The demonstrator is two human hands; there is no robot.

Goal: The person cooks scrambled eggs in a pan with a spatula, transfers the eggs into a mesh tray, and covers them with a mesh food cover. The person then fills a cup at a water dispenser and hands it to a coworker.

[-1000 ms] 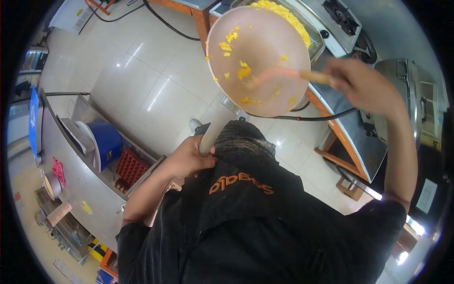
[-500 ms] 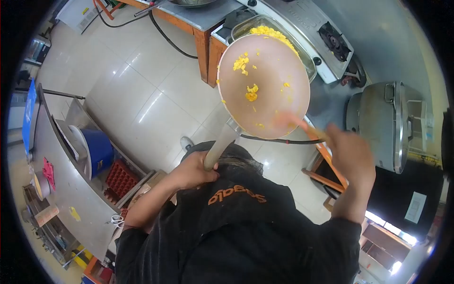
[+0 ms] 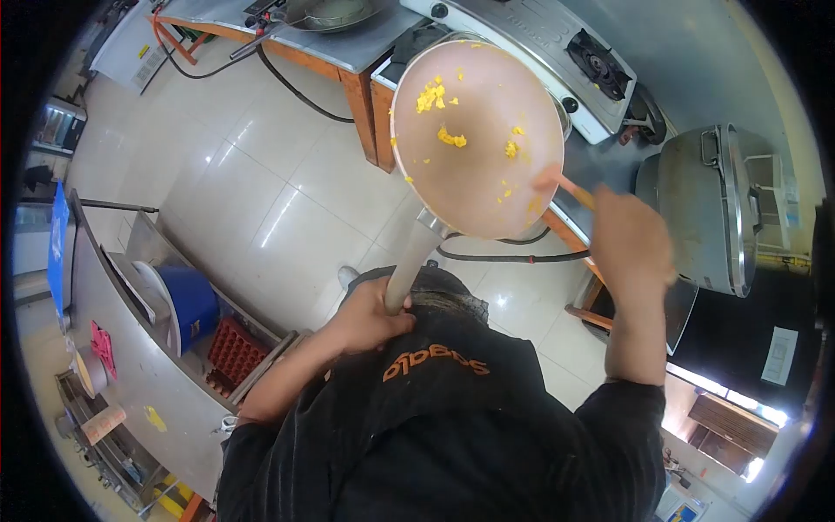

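My left hand (image 3: pixel 374 318) is wrapped round the long pale handle of a wide light-coloured pan (image 3: pixel 478 187), which is held up in front of me. Small bits of yellow food (image 3: pixel 451 137), like scrambled egg, lie scattered inside the pan. In my right hand (image 3: pixel 632 242) is a spatula (image 3: pixel 564 183) with an orange-pink head, touching or just above the pan's right inner side. A wire basket (image 3: pixel 561 117) is mostly hidden behind the pan.
Behind the pan stands a gas stove (image 3: pixel 522 26). A large metal pot (image 3: pixel 700 209) is at the right, a dark wok (image 3: pixel 335 12) on the far table. At the left is a steel counter (image 3: pixel 156 365), with a blue tub (image 3: pixel 193 304) and red egg trays (image 3: pixel 237 352) beside it.
The pan now covers the basket's yellow food, visible before. My right hand and the spatula have moved up slightly since half a second ago. Bits of food lie differently in the pan.
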